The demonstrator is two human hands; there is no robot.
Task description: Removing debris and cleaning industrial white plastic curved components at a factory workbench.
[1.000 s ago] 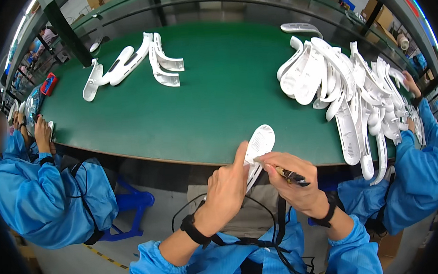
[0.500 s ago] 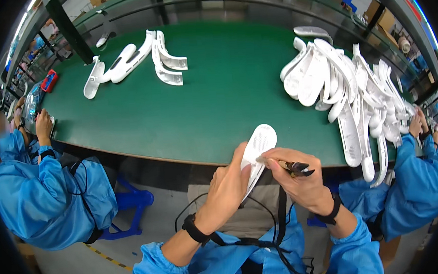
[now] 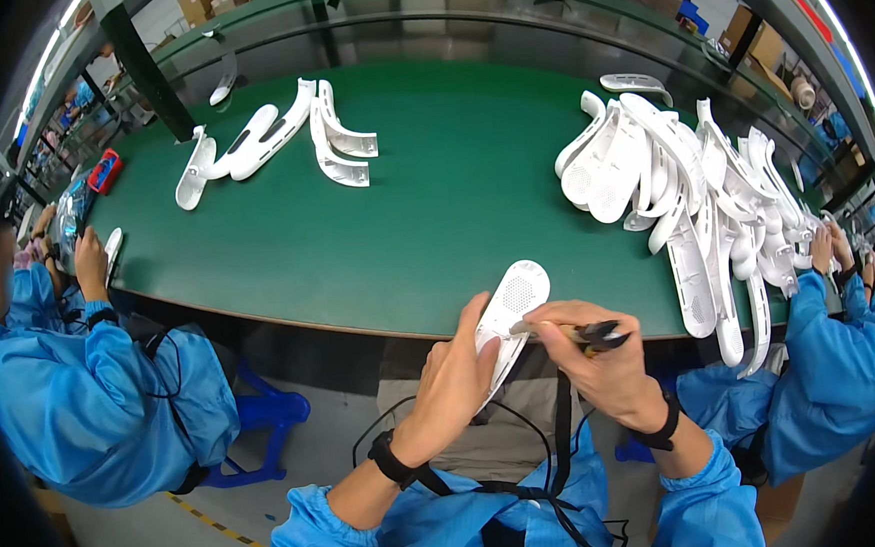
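Two hands: white part, tool

Blue stool on grey floor

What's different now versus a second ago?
The tool in the right hand has swung, its handle now nearer level. The right-side coworker's raised hand has dropped toward their body. The left hand still holds the white part; the loose pieces at left stay put.
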